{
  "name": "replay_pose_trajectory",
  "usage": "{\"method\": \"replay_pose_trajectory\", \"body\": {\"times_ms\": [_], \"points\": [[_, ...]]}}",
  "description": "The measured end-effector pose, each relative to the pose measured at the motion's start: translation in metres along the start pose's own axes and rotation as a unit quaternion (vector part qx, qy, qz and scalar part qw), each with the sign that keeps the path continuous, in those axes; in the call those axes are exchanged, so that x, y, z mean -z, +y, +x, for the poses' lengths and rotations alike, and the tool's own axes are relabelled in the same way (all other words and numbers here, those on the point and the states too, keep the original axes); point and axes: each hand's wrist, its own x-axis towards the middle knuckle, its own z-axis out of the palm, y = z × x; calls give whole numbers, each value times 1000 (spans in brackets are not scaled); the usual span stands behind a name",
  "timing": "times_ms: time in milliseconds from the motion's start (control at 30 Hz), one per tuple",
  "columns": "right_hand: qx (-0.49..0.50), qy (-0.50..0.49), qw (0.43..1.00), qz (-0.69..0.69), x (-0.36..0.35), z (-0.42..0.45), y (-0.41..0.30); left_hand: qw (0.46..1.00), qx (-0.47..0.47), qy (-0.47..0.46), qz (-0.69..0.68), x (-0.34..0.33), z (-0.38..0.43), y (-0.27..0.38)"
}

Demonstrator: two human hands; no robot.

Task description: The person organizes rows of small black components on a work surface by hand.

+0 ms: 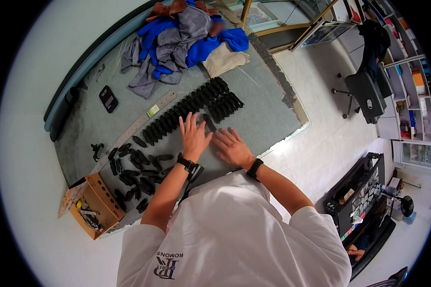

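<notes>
My left hand [195,140] is over the grey table top, fingers spread, beside a long row of small black oblong pieces [186,107]. To its right my right hand [234,147] is held low, palm down, with fingers apart. One single black piece [210,123] lies just beyond the fingertips of both hands; I see neither hand gripping it. A shorter second row of black pieces [225,107] is set beside the far end of the long one. Many loose black pieces [140,161] lie scattered left of my left wrist, partly hidden by the forearm.
A steel ruler-like strip [133,127] runs left of the long row. Beyond it lies a phone [108,99]. Grey and blue cloths [179,43] are heaped at the far end. An open cardboard box [106,201] stands at the near left corner. An office chair [366,93] is off to the right.
</notes>
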Motion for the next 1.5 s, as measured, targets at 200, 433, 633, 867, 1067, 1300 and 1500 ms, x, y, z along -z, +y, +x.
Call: {"method": "replay_pose_trajectory", "body": {"times_ms": [200,433,633,867,1067,1300,1500], "points": [[-10,3,1000,-11,-4,2,2,1000,-6,22,0,-4,4,1],[-19,-4,1000,-15,-6,2,3,999,-8,29,10,-6,7,2],[-25,-4,1000,-13,-6,5,3,999,-6,31,12,-10,8,0],[-33,5,999,-15,-6,9,2,1000,-1,26,10,-13,8,-1],[-39,16,999,-12,-10,9,3,1000,-4,19,6,-12,7,1],[-43,22,999,-1,-9,9,2,1000,-4,15,9,-14,4,0],[-36,37,999,9,-7,7,1,1000,-3,30,-3,-12,-6,2]]}}
